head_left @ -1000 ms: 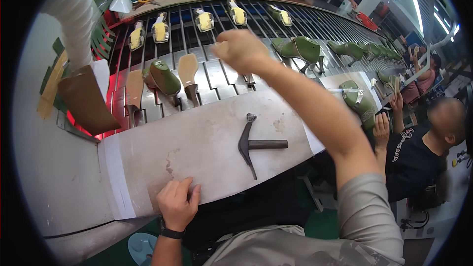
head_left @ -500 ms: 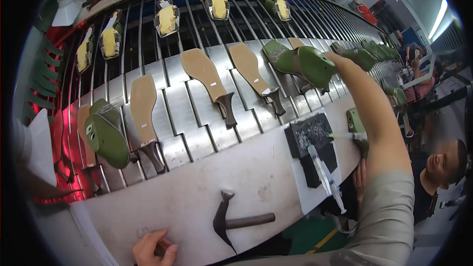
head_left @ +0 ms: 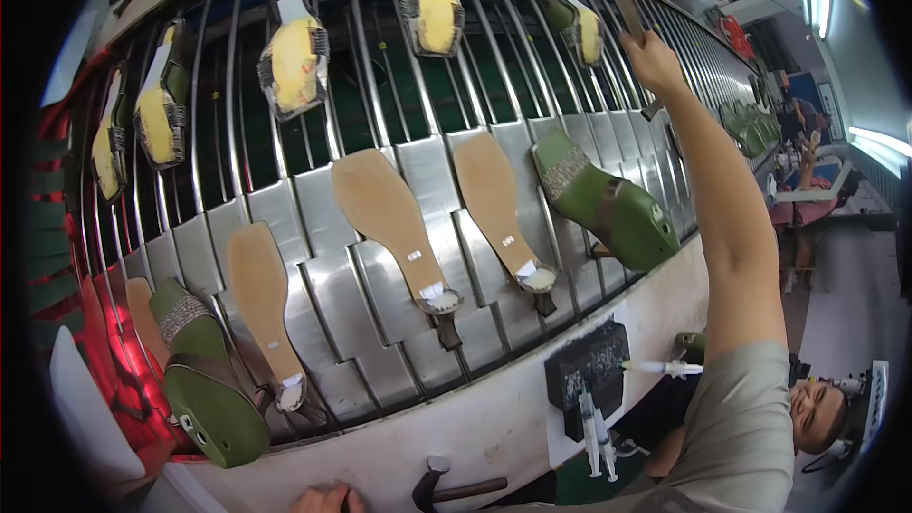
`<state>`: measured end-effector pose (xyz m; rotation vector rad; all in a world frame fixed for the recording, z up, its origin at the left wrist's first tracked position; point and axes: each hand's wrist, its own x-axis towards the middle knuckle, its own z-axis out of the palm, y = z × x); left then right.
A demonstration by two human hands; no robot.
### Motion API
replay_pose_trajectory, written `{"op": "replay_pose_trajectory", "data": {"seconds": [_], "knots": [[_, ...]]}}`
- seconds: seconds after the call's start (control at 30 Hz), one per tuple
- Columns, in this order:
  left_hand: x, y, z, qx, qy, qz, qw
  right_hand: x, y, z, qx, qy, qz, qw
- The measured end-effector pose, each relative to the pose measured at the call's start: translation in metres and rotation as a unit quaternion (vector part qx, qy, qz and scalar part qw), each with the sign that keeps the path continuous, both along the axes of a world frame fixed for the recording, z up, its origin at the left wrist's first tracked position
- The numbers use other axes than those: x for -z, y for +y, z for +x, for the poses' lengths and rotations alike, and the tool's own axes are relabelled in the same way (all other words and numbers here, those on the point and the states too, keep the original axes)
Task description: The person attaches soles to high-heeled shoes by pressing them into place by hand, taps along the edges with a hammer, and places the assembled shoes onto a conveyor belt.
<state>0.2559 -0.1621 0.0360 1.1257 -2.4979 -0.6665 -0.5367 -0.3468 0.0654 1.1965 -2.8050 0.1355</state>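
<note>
A worker's right hand (head_left: 655, 65) wrapped its fingers around a slim heeled sole (head_left: 627, 9) at the far right, gripped near its middle, probably for balance. The left hand (head_left: 330, 501), cropped at the near edge, showed bent fingers; whether it held anything could not be told.

Four tan soles (head_left: 380, 199) lay face up on the metal slats (head_left: 323, 309), toes far and heels near, perhaps to keep their faces exposed. Two green shoes (head_left: 214, 399) flanked them; five yellow-bottomed lasts (head_left: 294, 62) lined the far side. Three syringes (head_left: 660, 368) pointed at one black block (head_left: 589, 361), likely to rest their tips; one hammer (head_left: 472, 490) lay on the pale bench (head_left: 494, 418), near side.
</note>
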Motion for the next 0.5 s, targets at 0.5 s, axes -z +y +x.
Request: {"op": "replay_pose_trajectory", "data": {"seconds": [0.5], "knots": [[-0.003, -0.002, 0.004, -0.012, 0.097, -0.047, 0.994, -0.036, -0.028, 0.125, 0.029, 0.119, 0.088, 0.989]]}}
